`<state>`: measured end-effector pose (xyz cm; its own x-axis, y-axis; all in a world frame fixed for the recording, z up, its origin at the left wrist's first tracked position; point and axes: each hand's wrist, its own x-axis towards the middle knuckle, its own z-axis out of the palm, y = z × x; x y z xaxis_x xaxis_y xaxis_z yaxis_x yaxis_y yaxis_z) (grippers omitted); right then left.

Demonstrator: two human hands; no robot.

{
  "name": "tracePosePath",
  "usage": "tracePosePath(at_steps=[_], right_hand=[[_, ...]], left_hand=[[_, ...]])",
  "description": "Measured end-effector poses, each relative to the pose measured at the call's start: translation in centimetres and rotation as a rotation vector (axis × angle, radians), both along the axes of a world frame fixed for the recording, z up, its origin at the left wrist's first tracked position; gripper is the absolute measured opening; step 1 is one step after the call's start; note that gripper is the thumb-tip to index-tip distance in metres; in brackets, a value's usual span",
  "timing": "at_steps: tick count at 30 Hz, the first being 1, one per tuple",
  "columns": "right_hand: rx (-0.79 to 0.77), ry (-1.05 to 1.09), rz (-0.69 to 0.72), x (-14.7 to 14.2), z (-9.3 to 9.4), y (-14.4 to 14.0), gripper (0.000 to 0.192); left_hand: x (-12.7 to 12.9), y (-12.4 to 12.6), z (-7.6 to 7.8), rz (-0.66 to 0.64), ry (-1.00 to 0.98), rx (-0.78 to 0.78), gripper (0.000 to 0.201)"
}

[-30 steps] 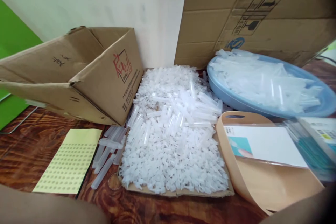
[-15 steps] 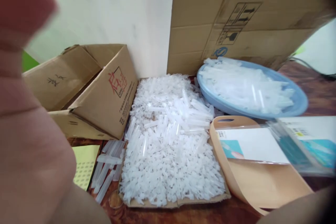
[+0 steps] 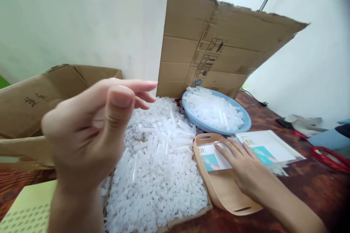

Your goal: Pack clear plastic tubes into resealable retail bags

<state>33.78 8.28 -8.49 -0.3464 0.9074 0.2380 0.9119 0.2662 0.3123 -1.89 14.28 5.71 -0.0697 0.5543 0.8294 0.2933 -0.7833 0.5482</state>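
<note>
While the left hand point(image 3: 90, 134) is being raised empty, fingers loose, the packet point(image 3: 218, 156) is being pressed flat by the spread right hand point(image 3: 242, 169); sliding is best avoided.

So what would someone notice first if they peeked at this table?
Probably the left hand raised close to the camera, fingers loosely spread and holding nothing. Behind it, a big heap of clear plastic tubes covers the middle of the table. At right, the right hand rests flat on a card in the tan tray.

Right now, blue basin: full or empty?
Full. The blue basin is heaped with clear plastic tubes that rise above its rim. Neither hand touches it; the right hand lies flat in the beige tray.
</note>
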Motion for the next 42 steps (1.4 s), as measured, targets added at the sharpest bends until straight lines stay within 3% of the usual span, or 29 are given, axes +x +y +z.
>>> tracePosePath(at_steps=[2,4,8,11,12,14,16,17,18,20,21,23,26,28,31,33,35,38,40,42], right_hand=[[0.013,-0.045,0.031,0.7,-1.3,-0.2,0.074],[0.059,-0.012,0.077,0.8,-0.9,-0.2,0.06],[0.281,0.125,0.125,-0.2,3.8,-0.3,0.046],[0.497,0.269,0.195,-2.7,8.0,-0.5,0.045],[0.538,0.311,0.259,-3.8,9.1,-0.5,0.045],[0.522,0.326,0.427,-6.1,10.4,-0.4,0.047],[0.464,0.329,0.536,-7.6,10.3,0.0,0.049],[0.464,0.355,0.533,-7.9,9.8,0.2,0.049],[0.482,0.404,0.477,-7.8,9.1,0.4,0.049],[0.496,0.511,0.25,-6.7,7.0,0.6,0.044],[0.432,0.536,0.105,-5.9,5.9,0.6,0.039],[0.093,0.455,-0.109,-4.2,3.6,0.5,0.033],[-0.377,0.298,-0.167,-2.5,1.2,0.4,0.039],[-0.453,0.267,-0.131,-2.0,0.2,0.6,0.036],[-0.4,0.309,-0.038,-1.5,-0.1,1.2,0.027],[-0.311,0.489,0.021,-1.4,0.8,1.6,0.016],[-0.116,0.858,0.038,-2.0,2.7,2.2,0.008],[0.279,1.567,0.076,-4.9,6.1,3.7,0.029],[0.312,1.885,0.148,-7.7,7.8,4.9,0.043],[0.201,2.029,0.208,-10.4,8.7,5.9,0.047]], left_hand=[[0.4,-0.5,0.4,0.014,0.026,0.028,0.026],[0.5,-0.6,0.5,-0.059,0.132,0.028,0.023],[1.8,0.0,-0.3,-0.199,0.197,-0.132,0.028],[4.6,0.6,-2.1,-0.322,0.077,-0.445,0.046],[5.7,0.8,-2.9,-0.401,0.005,-0.576,0.053],[7.5,1.3,-4.6,-0.678,-0.124,-0.866,0.062],[8.4,1.8,-5.9,-0.979,-0.176,-1.095,0.06],[8.4,2.0,-6.4,-1.057,-0.194,-1.151,0.056],[8.1,2.3,-6.7,-1.069,-0.215,-1.167,0.052],[7.0,2.9,-6.6,-0.949,-0.289,-1.125,0.045],[6.2,3.2,-6.4,-0.866,-0.335,-1.092,0.043],[4.5,3.7,-5.7,-0.746,-0.417,-1.049,0.039],[2.2,4.2,-5.0,-0.686,-0.494,-1.028,0.036],[1.0,4.4,-4.9,-0.694,-0.501,-1.034,0.035],[-0.2,4.6,-5.0,-0.73,-0.439,-1.061,0.036],[-0.7,4.5,-5.1,-0.738,-0.37,-1.079,0.038],[-1.0,4.4,-4.9,-0.75,-0.295,-1.092,0.038],[-0.9,4.1,-4.7,-0.783,-0.195,-1.106,0.035],[-0.5,3.9,-4.7,-0.792,-0.147,-1.126,0.034],[-0.1,3.9,-4.8,-0.798,-0.119,-1.15,0.037]])
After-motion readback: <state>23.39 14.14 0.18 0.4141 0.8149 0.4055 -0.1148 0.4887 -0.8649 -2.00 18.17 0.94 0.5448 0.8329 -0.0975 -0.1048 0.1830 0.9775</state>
